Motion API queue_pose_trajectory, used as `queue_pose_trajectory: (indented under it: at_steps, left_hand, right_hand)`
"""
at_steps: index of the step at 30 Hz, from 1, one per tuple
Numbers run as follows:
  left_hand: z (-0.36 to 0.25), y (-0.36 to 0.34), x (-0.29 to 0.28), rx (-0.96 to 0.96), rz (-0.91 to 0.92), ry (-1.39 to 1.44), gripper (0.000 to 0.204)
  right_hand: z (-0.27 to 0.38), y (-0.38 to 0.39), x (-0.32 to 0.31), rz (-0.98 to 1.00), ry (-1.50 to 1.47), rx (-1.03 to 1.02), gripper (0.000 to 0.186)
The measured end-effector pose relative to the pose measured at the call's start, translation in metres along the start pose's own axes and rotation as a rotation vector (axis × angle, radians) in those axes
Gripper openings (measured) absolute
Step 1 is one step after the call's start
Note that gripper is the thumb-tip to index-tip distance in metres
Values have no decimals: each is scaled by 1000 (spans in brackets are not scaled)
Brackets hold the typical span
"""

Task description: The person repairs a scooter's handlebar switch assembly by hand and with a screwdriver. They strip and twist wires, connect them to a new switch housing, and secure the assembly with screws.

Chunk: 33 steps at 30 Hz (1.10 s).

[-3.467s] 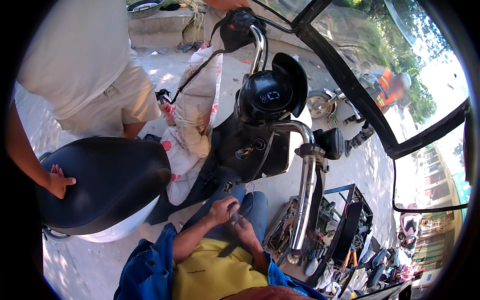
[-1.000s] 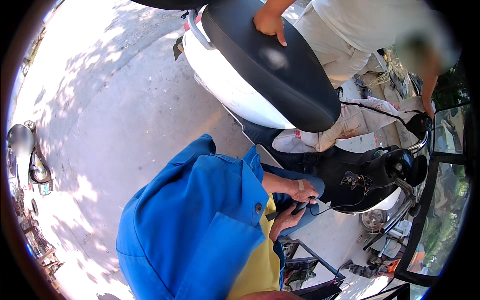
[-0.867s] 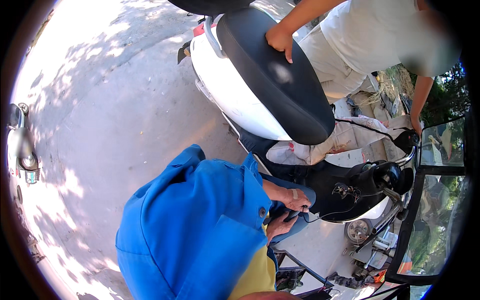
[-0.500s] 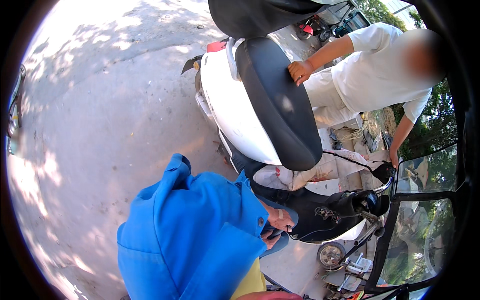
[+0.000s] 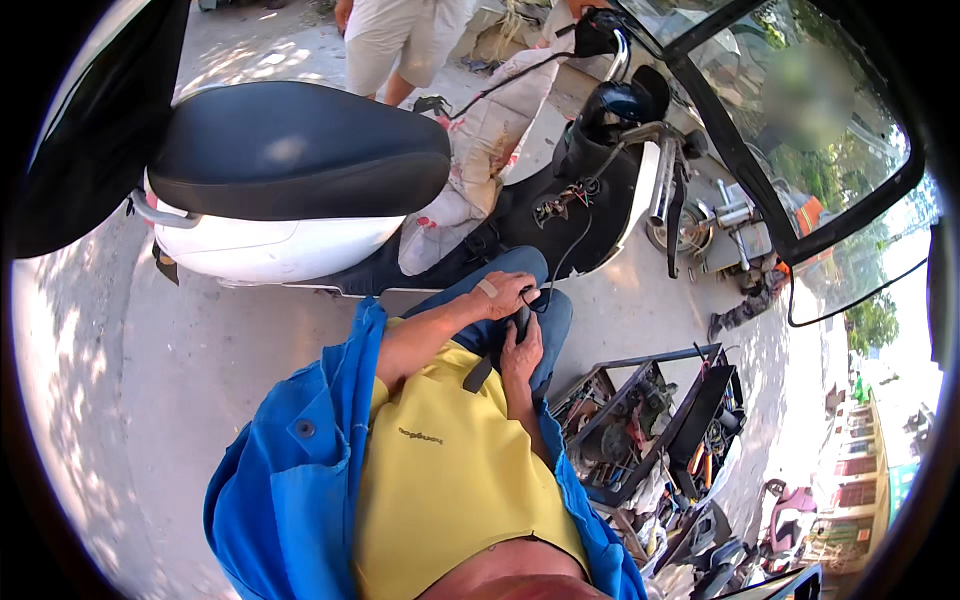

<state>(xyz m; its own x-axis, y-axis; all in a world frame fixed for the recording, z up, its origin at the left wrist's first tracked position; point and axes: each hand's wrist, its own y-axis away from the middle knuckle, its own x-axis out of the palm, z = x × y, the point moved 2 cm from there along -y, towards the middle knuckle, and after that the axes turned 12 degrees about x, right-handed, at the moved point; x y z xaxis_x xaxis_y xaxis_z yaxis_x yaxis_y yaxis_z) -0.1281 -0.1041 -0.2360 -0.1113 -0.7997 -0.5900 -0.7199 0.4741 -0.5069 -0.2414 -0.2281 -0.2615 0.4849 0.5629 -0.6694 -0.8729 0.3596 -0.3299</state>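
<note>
Above my thighs, my left hand, with a beige plaster near its wrist, grips a thin black cable at a dark handheld object. Just below it, my right hand is wrapped round that same dark object, whose details are too small to make out. The cable runs up to loose wiring on the scooter's black front panel. Beside my hands are the scooter's white body, black seat and a padded floral cover on its middle.
A person in pale shorts stands behind the scooter. A framed windshield spans the upper right, with the chrome handlebar below it. Someone in an orange vest is beyond. A metal cart crammed with tools sits at my right.
My view has swung, putting the scooter across the upper middle and bringing the tool cart back in. The standing person now shows only lower body and a hand. My hands stay on the dark object.
</note>
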Motion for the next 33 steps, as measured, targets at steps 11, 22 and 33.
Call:
queue_pose_trajectory:
  at_steps: [11, 22, 33]
  left_hand:
    - [-9, -4, 3, 57, 163, 99, 38]
    - [36, -4, -70, 47, 87, 123, 49]
    - [65, -231, -109, 52, 11, 42, 39]
  right_hand:
    - [4, -17, -11, 289, -156, 253, 55]
    - [-9, -46, -9, 451, -254, 372, 70]
    - [10, -65, -8, 486, -198, 301, 85]
